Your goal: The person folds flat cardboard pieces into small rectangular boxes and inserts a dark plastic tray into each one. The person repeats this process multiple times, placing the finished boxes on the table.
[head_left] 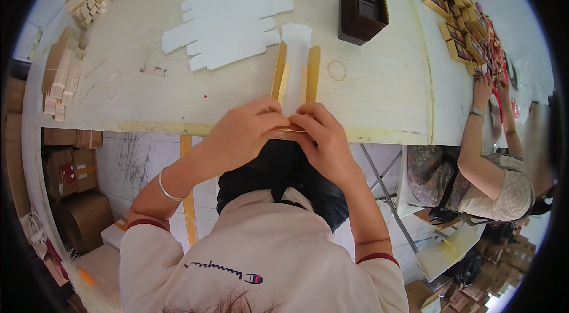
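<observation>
A part-folded carton [297, 85], white inside and gold outside, lies at the table's front edge right before me. Its two side walls stand up and a white end flap stretches flat away from me. My left hand [244, 130] pinches the near left corner of the carton. Closed on the near right corner is my right hand [323, 138], with the fingertips of both hands almost meeting at the near end. The fingers partly hide that end. Beyond the carton, to the left, lie flat white carton blanks [228, 24] with notched flaps.
A dark brown basket [351, 23] holding black trays stands at the back right. Bundled folded cardboard [62, 76] lies along the left edge. Far right, another person [495, 177] reaches toward gold boxes [465, 29] on the table [379, 88]. Brown cartons [83, 168] sit below left.
</observation>
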`<state>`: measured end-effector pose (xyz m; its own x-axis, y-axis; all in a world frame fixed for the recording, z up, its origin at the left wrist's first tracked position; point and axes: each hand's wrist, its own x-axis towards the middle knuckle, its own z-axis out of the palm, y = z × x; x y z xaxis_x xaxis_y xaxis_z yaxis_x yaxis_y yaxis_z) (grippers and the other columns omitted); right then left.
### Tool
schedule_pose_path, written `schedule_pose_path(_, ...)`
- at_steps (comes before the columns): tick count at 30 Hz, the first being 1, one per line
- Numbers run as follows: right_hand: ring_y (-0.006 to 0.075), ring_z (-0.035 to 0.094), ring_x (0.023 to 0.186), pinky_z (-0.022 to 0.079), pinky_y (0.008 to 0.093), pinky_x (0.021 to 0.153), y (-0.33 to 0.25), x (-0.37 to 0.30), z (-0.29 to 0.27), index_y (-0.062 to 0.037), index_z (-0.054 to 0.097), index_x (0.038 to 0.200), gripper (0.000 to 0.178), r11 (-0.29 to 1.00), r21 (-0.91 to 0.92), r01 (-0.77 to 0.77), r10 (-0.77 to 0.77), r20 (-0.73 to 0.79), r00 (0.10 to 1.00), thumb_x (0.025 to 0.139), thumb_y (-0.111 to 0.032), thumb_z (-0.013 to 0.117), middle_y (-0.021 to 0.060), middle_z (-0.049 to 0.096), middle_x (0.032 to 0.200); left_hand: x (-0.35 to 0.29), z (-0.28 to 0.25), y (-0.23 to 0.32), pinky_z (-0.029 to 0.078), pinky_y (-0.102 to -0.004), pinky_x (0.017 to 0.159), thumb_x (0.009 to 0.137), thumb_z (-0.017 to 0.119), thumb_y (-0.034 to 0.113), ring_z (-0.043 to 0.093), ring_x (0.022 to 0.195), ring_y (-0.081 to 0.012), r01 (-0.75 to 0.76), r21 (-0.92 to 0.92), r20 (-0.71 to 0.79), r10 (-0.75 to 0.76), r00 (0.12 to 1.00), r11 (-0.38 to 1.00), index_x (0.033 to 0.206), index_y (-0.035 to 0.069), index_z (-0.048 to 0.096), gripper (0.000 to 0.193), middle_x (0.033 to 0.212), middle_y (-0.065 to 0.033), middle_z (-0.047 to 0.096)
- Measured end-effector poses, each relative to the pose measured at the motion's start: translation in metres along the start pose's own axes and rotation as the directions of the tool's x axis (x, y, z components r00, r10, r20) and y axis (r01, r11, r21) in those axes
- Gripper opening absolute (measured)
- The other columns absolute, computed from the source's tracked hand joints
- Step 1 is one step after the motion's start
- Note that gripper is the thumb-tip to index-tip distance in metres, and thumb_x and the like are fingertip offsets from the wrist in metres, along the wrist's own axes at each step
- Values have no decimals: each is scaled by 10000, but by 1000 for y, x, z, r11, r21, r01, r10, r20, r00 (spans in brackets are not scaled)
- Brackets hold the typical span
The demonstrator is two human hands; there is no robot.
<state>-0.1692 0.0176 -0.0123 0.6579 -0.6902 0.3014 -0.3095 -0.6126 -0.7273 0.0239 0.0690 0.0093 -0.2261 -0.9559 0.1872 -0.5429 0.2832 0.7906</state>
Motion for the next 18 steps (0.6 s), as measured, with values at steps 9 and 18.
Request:
schedule_pose_path(9,320,594,872,506,393,733,-14,0,2,-6,605,1054,330,999,-48,-1,1,-9,1000,744,3,716,163,556,1131,-10,19,-6,508,-368,675,799,594,20,601,806,-284,-229,310,-96,270,958,923,1017,74,545,230,1009,-96,559)
schedule_pose_path(18,304,570,859,483,384,727,-9,1,-1,6,593,949,245,1000,-12,-15,15,7,1000,723,29,686,115,556,909,-12,18,-7,491,-359,696,785,556,-36,577,837,-305,-130,114,-58,137,989,985,965,29,539,192,909,-121,570)
